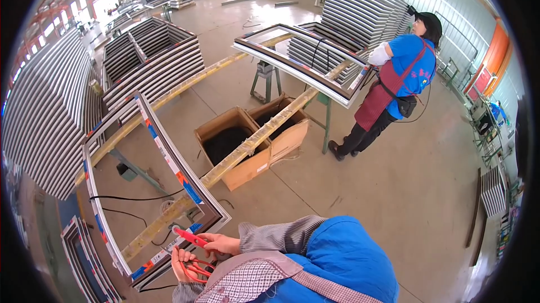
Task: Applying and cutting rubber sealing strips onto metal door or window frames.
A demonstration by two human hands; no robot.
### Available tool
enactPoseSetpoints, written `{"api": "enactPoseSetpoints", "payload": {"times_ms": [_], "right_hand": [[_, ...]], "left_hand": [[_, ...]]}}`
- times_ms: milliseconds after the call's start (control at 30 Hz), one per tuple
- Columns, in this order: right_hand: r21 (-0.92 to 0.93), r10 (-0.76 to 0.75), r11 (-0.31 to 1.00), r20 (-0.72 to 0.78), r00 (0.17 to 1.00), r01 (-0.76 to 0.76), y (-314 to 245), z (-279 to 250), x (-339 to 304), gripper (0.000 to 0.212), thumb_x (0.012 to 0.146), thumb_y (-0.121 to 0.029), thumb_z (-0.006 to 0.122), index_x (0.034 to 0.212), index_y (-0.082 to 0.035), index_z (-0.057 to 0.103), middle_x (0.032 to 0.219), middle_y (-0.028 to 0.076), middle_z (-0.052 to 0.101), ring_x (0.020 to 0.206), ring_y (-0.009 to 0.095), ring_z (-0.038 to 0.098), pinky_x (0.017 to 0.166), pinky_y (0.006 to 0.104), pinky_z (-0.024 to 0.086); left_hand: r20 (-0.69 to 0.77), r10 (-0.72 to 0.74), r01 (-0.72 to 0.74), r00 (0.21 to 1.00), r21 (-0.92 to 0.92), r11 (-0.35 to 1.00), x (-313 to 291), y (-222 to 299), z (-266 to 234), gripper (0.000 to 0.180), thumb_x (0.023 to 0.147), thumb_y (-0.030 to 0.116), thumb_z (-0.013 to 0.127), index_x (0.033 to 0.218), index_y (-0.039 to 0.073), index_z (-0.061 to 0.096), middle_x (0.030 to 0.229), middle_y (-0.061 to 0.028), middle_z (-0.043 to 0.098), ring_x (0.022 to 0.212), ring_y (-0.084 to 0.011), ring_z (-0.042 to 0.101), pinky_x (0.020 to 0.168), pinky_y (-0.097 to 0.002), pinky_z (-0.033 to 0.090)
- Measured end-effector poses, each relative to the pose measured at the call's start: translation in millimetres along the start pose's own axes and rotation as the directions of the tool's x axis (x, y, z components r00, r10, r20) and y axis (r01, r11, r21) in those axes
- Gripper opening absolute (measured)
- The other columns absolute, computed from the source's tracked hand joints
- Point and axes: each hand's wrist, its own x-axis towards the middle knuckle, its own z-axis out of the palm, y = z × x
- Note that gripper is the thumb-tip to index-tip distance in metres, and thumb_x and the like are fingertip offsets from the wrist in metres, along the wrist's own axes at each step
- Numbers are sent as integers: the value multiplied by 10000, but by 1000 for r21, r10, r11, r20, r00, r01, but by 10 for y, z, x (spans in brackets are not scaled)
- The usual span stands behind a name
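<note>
Close to my body at the lower left, my right hand [223,244] is closed around a red-handled tool [192,237] with a rounded pale end; I cannot make out its exact kind. This end lies over the near corner of a rectangular window frame [174,162]. Just below, my left hand [184,265] is curled around red-handled scissors [198,270], whose loops stick out towards my apron. The frame has white and dark profiles with blue and orange tape pieces. A black rubber strip [135,198] runs across its opening.
Yellow-wrapped beams [253,142] support the frame. Cardboard boxes [239,162] holding black coils stand beyond it. Stacked frames [48,111] rise at left. A co-worker [396,78] in a blue shirt and red apron stands at another window frame [304,61] at the back right.
</note>
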Motion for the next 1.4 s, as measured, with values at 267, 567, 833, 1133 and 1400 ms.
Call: {"api": "enactPoseSetpoints", "payload": {"times_ms": [267,567,833,1133,1400], "right_hand": [[-28,-46,999,1,999,46,51,-106,-16,562,840,-106,474,1353,-138,247,751,51,573,554,104,531,496,217,441],[-102,-28,994,67,997,35,38,-70,1,528,863,-77,447,1349,-107,244,824,63,555,678,97,539,562,222,477],[5,-111,994,-101,989,112,139,-190,5,532,843,-112,472,1336,-160,278,758,68,579,548,122,552,478,240,449],[8,-73,997,-174,982,75,136,-204,-156,581,814,-121,475,1349,-177,256,718,55,596,491,114,543,441,219,434],[25,-102,994,-197,975,109,85,-210,-191,618,791,-107,476,1356,-161,232,690,58,585,478,121,541,446,239,461]], "left_hand": [[-10,-53,52,999,-44,998,59,-84,-74,161,906,231,435,834,96,485,510,41,308,481,-81,350,517,-259,362],[-8,2,-2,1000,-79,997,-39,-42,-113,157,909,225,427,829,106,490,516,44,305,497,-79,347,536,-257,362],[0,-51,50,999,-49,998,4,-47,-70,150,911,230,425,870,102,492,509,46,307,474,-72,351,508,-241,359],[48,-145,145,988,-13,989,90,-118,-110,169,910,254,430,855,131,532,520,61,318,479,-56,347,521,-236,369],[121,-135,137,983,-8,991,127,-132,-13,170,908,241,435,830,119,524,529,58,296,489,-58,342,530,-237,373]]}}
